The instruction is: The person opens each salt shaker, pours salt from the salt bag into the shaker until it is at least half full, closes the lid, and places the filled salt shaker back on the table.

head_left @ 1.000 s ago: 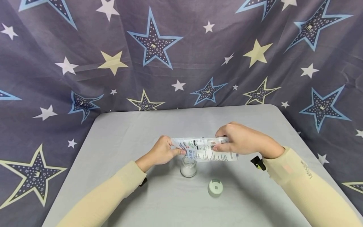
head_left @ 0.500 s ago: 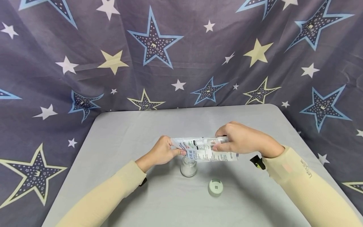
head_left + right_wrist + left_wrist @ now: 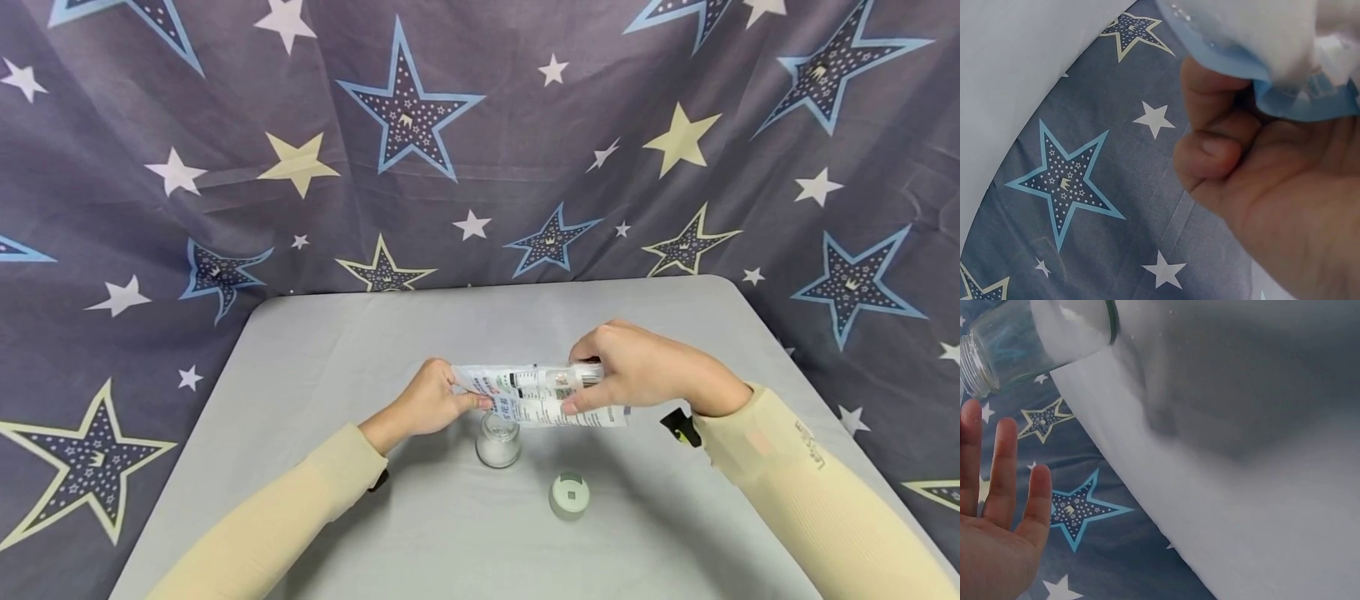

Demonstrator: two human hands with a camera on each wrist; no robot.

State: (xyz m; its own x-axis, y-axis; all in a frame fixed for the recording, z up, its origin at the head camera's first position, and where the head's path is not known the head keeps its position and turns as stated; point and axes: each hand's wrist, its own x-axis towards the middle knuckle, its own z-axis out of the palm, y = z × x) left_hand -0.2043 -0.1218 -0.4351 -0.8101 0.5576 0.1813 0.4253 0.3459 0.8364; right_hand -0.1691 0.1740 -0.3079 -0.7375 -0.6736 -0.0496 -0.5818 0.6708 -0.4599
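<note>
A printed white plastic bag (image 3: 536, 408) is held sideways between both hands, above the table. My left hand (image 3: 429, 402) pinches its left end between thumb and fingers; in the left wrist view that hand's other fingers (image 3: 1004, 475) stretch out straight. At the bag's right part my right hand (image 3: 637, 371) grips it, with the thumb over the printed face. The right wrist view shows curled fingers beside the bag's blue edge (image 3: 1304, 103) and white contents. Below the bag's left end stands a clear glass jar (image 3: 498, 446) with a white substance inside. The bag hides part of the jar's mouth.
A pale green round lid (image 3: 571, 495) lies on the grey-covered table (image 3: 420, 533), nearer the front and right of the jar. Behind the table hangs a dark star-patterned cloth (image 3: 495, 100).
My right thumb has shifted slightly down across the bag's face, and the bag's print has creased a little differently. The left hand, jar and lid stay where they were.
</note>
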